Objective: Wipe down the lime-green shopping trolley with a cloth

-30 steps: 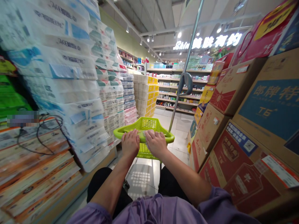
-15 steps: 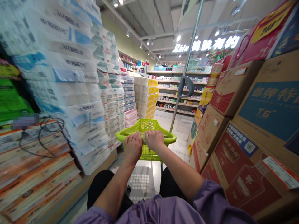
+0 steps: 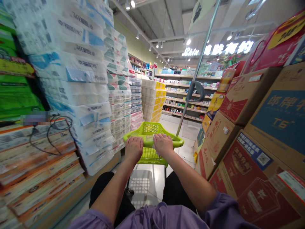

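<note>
A lime-green shopping cart stands in front of me, its slatted basket partly hidden behind the handle. My left hand is closed over the left part of the cart's handle. Right of the handle's middle, my right hand wraps the same bar from above. Something small and whitish shows at the edge of my right palm, too hidden to name. Between the two hands a short stretch of the bar is visible. A metal pole with a grey hook-shaped grip rises on the cart's right side.
Tall stacks of wrapped tissue packs line the left, with a black cable over orange-edged packs. Cardboard cartons are piled close on the right. A tiled aisle leads to stocked shelves.
My left hand has slid leftward along the handle, widening the space between my hands. The surroundings have shifted rightward in view. Both hands stay on the bar.
</note>
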`<state>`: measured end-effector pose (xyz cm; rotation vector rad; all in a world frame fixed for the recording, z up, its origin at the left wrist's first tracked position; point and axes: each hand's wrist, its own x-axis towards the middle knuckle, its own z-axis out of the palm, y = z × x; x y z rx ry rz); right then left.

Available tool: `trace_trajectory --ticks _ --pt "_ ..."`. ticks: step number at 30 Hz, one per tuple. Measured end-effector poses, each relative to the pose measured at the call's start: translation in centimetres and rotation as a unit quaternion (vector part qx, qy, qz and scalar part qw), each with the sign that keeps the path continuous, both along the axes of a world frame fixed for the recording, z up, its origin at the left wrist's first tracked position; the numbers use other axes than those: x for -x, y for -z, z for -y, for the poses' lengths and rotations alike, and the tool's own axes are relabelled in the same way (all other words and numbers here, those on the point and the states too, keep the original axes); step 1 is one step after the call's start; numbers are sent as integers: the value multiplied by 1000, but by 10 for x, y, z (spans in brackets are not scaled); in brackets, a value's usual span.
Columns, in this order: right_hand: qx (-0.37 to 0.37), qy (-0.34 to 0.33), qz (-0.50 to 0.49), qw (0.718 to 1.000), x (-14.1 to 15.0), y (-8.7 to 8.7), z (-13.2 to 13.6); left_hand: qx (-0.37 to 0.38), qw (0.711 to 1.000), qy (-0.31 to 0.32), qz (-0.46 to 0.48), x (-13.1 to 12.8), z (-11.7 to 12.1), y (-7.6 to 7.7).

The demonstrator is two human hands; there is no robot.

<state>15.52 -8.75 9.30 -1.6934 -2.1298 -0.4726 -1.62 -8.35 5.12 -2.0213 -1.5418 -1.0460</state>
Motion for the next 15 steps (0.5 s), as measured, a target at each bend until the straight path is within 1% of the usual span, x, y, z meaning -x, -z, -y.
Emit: trace_trajectory --ticks 2,5,7,9,13,15 --pt "45 9 19 999 6 -10 -4 -4 1000 -3 6 -3 1 1" --pt "107 -21 62 992 16 -23 -14 -8 1000 -2 9 -6 2 2" --pt "122 -35 74 989 20 -25 -19 -8 1000 -4 10 -6 3 2" --pt "97 -26 61 993 23 -21 -17 -10 1000 -7 8 -5 4 3" --pt "-6 -6 42 999 26 -5 -5 -13 1000 -14 8 -6 4 7" --pt "-22 -8 50 998 27 -3 -1 -15 1000 -15 12 -6 4 7"
